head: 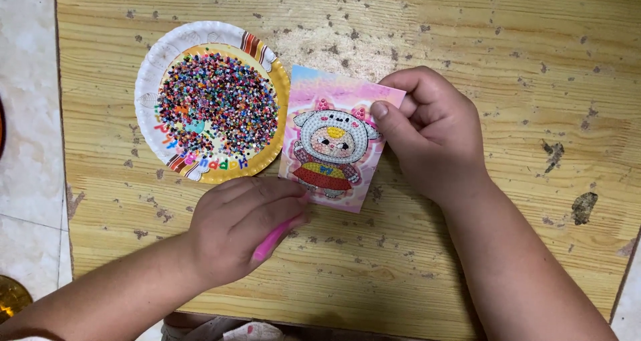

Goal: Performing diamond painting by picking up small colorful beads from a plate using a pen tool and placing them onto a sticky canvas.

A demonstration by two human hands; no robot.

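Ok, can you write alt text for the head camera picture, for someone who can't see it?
A person's right hand holds a small pink picture card of a cartoon animal on a worn wooden table, while the left hand grips a pink pen at the card's lower edge. Beside the card sits a paper plate heaped with tiny colourful beads.

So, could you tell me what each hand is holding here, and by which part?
The left hand grips a pink pen around its shaft. The right hand pinches the picture card at its upper right corner, thumb on top.
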